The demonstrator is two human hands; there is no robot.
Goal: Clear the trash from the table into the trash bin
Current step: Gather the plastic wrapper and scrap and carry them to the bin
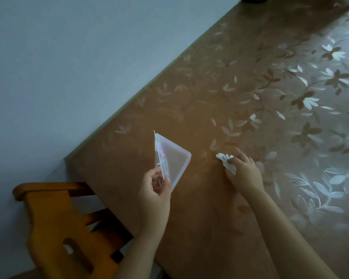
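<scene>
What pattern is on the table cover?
The table cover is brown with pale leaves and flowers; head view.

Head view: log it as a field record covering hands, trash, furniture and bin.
left hand: grips a clear plastic tray by one corner, tilted above the table edge
right hand: pinches a crumpled tissue down at the table top
table: brown cover with a leaf pattern
wooden chair: beside the table, lower left
trash bin: not in view
</scene>
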